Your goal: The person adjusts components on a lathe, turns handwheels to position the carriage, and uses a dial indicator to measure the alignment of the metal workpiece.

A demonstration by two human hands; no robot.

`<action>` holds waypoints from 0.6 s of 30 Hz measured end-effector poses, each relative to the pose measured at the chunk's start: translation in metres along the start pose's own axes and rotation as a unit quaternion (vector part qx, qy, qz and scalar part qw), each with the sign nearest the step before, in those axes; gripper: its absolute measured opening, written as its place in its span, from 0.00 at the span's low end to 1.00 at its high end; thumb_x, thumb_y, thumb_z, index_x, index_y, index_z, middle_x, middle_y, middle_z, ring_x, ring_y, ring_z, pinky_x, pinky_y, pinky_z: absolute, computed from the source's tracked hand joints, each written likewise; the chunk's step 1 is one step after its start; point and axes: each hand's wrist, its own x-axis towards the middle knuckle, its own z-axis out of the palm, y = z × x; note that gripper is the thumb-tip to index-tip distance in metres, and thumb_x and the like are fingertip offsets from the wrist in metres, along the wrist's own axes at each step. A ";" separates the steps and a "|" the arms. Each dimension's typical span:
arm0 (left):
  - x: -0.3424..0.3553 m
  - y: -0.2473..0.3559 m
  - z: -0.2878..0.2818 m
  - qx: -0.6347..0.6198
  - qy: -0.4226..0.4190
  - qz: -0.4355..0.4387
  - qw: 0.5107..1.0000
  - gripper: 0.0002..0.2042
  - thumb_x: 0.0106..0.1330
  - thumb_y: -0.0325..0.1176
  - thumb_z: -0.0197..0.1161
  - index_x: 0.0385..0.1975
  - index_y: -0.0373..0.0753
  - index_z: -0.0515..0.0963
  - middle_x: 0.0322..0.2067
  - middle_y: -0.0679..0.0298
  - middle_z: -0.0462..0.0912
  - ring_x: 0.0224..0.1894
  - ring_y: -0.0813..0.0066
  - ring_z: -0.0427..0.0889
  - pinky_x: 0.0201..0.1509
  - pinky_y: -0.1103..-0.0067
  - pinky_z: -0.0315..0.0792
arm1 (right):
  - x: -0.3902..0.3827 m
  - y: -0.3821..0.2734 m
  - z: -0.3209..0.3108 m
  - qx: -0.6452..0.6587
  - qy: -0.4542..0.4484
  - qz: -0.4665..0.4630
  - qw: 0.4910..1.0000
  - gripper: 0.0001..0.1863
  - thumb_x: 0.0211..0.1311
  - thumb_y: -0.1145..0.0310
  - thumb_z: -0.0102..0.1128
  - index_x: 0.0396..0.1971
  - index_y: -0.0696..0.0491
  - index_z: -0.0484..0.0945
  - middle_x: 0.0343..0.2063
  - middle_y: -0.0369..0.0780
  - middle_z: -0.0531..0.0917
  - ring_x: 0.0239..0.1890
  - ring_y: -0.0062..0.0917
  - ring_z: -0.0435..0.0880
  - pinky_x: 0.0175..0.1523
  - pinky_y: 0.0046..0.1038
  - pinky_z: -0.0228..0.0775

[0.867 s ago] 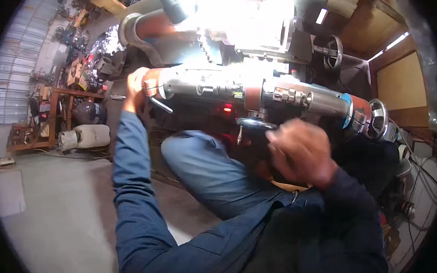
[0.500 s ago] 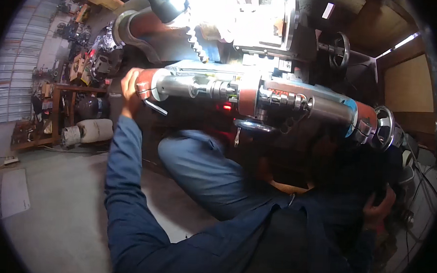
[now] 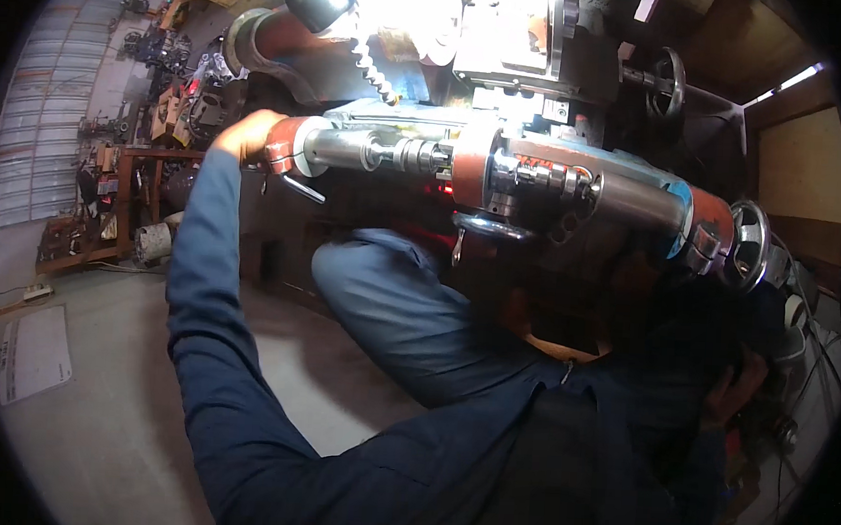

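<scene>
A long machine lies across the view, with a bright steel shaft (image 3: pixel 343 147) and a threaded coupling run between its red end housing (image 3: pixel 289 143) and a middle red collar (image 3: pixel 476 166). At the left end my left hand (image 3: pixel 246 137) rests against that housing. Its fingers pass behind the metal and are hidden. A small lever (image 3: pixel 304 190) sticks out below the housing. Under the collar sits a chrome handwheel (image 3: pixel 494 226) with a hanging handle. My right hand (image 3: pixel 739 386) is low at the right in deep shadow, its fingers hard to make out.
A larger handwheel (image 3: pixel 750 246) stands at the machine's right end, another wheel (image 3: pixel 670 83) behind it. A glaring lamp (image 3: pixel 311 0) hangs above. Left are a rusty metal frame (image 3: pixel 127 200) and cluttered parts. Cables (image 3: pixel 820 350) trail at the right.
My left hand has shifted from the housing's left side up toward its top and back, and the forearm has swung left. The view has tilted slightly. My right hand stays low at the right.
</scene>
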 end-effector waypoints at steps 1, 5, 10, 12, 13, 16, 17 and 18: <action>-0.005 0.000 -0.002 0.047 -0.010 0.046 0.998 0.09 0.68 0.34 0.59 0.34 0.36 0.83 0.25 0.62 0.85 0.21 0.74 0.82 0.25 0.76 0.76 | 0.000 -0.001 0.003 0.014 0.010 0.000 1.000 0.23 0.74 0.57 0.47 0.56 0.60 0.76 0.49 0.53 0.75 0.54 0.49 0.72 0.62 0.46 0.61; 0.019 -0.073 0.042 -0.124 0.330 0.388 0.852 0.12 0.71 0.33 0.54 0.40 0.31 0.82 0.43 0.54 0.85 0.51 0.65 0.82 0.57 0.70 0.73 | -0.002 -0.002 0.003 -0.007 0.040 -0.014 0.999 0.24 0.74 0.56 0.47 0.56 0.60 0.75 0.49 0.52 0.75 0.54 0.49 0.72 0.62 0.45 0.61; -0.008 -0.016 0.004 -0.082 0.042 0.117 0.989 0.09 0.68 0.31 0.59 0.41 0.36 0.84 0.35 0.61 0.87 0.36 0.75 0.85 0.41 0.74 0.79 | 0.002 0.005 0.003 0.029 0.020 0.002 0.999 0.23 0.74 0.57 0.47 0.56 0.60 0.76 0.49 0.52 0.75 0.55 0.48 0.72 0.62 0.44 0.61; -0.023 0.037 0.004 0.143 -0.036 -0.067 0.987 0.09 0.68 0.33 0.59 0.37 0.37 0.85 0.30 0.65 0.87 0.33 0.79 0.84 0.39 0.75 0.78 | -0.003 0.006 0.002 0.036 0.005 0.014 0.999 0.23 0.74 0.58 0.48 0.55 0.60 0.76 0.49 0.52 0.75 0.55 0.48 0.72 0.63 0.44 0.61; -0.020 0.028 -0.001 0.123 -0.054 -0.009 0.991 0.14 0.72 0.38 0.53 0.35 0.36 0.84 0.33 0.62 0.87 0.36 0.76 0.84 0.41 0.74 0.77 | -0.003 0.008 0.003 0.024 0.003 0.013 1.000 0.22 0.74 0.59 0.48 0.55 0.60 0.76 0.49 0.52 0.75 0.55 0.48 0.72 0.63 0.44 0.61; 0.013 -0.090 0.009 -0.027 0.300 0.359 0.884 0.14 0.73 0.36 0.51 0.38 0.34 0.82 0.37 0.59 0.86 0.41 0.71 0.84 0.46 0.72 0.77 | -0.001 0.010 0.009 0.030 0.015 0.010 0.999 0.21 0.73 0.60 0.49 0.55 0.60 0.77 0.50 0.52 0.75 0.55 0.48 0.72 0.63 0.43 0.61; 0.015 -0.086 0.044 0.203 0.472 0.466 0.720 0.15 0.74 0.35 0.48 0.44 0.32 0.80 0.43 0.55 0.84 0.47 0.65 0.83 0.53 0.71 0.75 | -0.008 0.009 0.008 0.030 0.022 0.013 0.999 0.20 0.73 0.61 0.49 0.55 0.60 0.77 0.50 0.52 0.75 0.55 0.48 0.72 0.63 0.43 0.61; 0.017 -0.118 0.033 0.153 0.450 0.439 0.762 0.16 0.74 0.36 0.48 0.47 0.32 0.79 0.45 0.53 0.84 0.48 0.62 0.83 0.55 0.69 0.74 | -0.003 0.009 0.011 0.037 0.016 0.008 0.999 0.20 0.73 0.61 0.49 0.55 0.60 0.77 0.50 0.52 0.75 0.55 0.48 0.72 0.63 0.43 0.61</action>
